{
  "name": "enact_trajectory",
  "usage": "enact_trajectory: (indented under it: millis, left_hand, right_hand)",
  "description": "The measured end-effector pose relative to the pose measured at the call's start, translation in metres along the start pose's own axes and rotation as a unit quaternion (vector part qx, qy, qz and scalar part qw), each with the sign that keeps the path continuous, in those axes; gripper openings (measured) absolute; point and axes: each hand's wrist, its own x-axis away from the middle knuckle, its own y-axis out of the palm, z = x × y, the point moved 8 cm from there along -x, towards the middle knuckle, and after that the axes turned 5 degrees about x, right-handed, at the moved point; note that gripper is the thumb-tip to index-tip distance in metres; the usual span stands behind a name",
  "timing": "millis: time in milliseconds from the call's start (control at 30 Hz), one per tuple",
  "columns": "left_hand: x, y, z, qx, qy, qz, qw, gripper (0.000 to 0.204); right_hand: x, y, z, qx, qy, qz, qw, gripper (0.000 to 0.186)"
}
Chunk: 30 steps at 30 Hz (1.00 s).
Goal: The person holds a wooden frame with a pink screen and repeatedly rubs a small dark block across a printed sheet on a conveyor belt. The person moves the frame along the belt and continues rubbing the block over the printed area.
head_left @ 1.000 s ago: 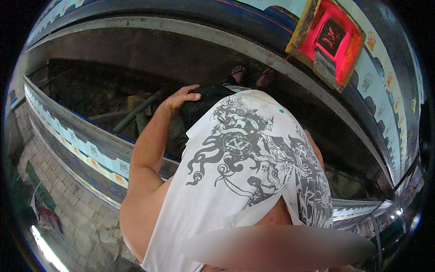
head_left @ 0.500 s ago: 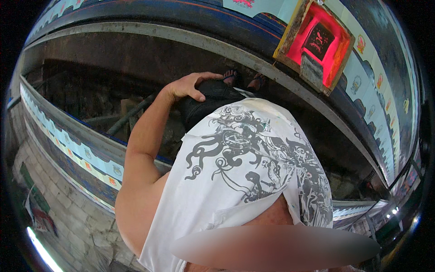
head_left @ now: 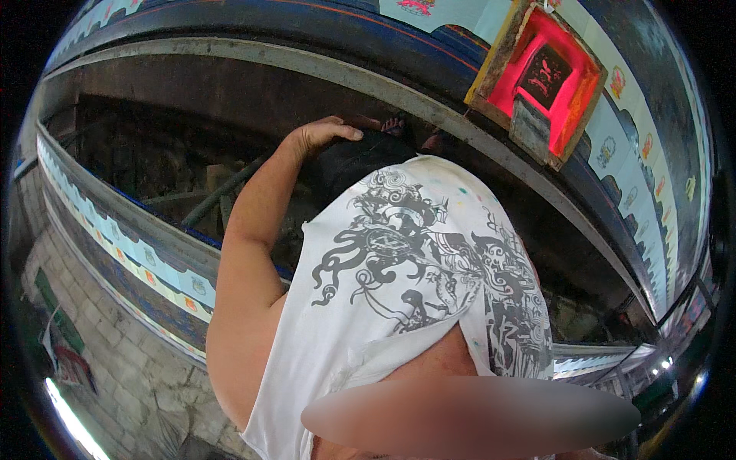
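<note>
My left hand (head_left: 326,133) rests on the dark shorts (head_left: 360,162) at my thigh and holds no object that I can see. Its thumb shows along the cloth; the other fingers are partly hidden behind it. My right hand is out of sight. Up at the right, away from the hand, a wooden screen-printing frame (head_left: 502,65) lies tilted on a long printing table (head_left: 452,69). Bright pink ink (head_left: 566,65) covers much of its inside, around a dark patterned window (head_left: 546,74). A grey flat block (head_left: 530,123) sits inside its near side.
Light blue pieces (head_left: 607,149) with small coloured prints line the table on the right. A metal rail (head_left: 337,70) curves along the table's edge. To the left stands another table with printed pieces (head_left: 146,264), beside a paved floor (head_left: 130,360).
My left hand has shifted slightly, its fingers less visible than before. My torso has moved a little to the left. The printing frame appears slightly further right in the view.
</note>
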Motion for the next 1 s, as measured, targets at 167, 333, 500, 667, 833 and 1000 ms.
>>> enact_trajectory:
  millis: [167, 333, 500, 667, 833, 1000]
  left_hand:
    - [-0.029, 0.002, 0.015, -0.001, 0.049, 0.026, 0.998, 0.075]
    - [-0.031, 0.003, 0.023, -0.05, 0.005, 0.041, 0.998, 0.073]
    - [-0.04, -0.003, 0.028, -0.03, 0.077, 0.034, 0.996, 0.075]
    - [-0.044, -0.018, 0.021, -0.077, 0.11, 0.036, 0.99, 0.067]
    - [-0.043, -0.009, 0.024, -0.115, 0.11, 0.026, 0.987, 0.06]
    - [-0.056, 0.008, 0.02, -0.168, 0.08, 0.03, 0.982, 0.045]
  right_hand:
    - [0.002, -0.011, -0.027, -0.032, 0.017, -0.008, 0.999, 0.026]
    - [-0.003, -0.013, -0.056, -0.032, 0.019, -0.006, 0.999, 0.028]
    - [-0.005, -0.015, -0.066, 0.049, 0.04, 0.017, 0.998, 0.029]
    - [-0.025, 0.0, -0.031, 0.072, -0.011, 0.006, 0.997, 0.027]
    - [-0.045, 0.011, 0.011, 0.148, -0.1, 0.01, 0.984, 0.025]
    - [-0.059, 0.009, 0.037, 0.217, -0.178, 0.025, 0.96, 0.024]
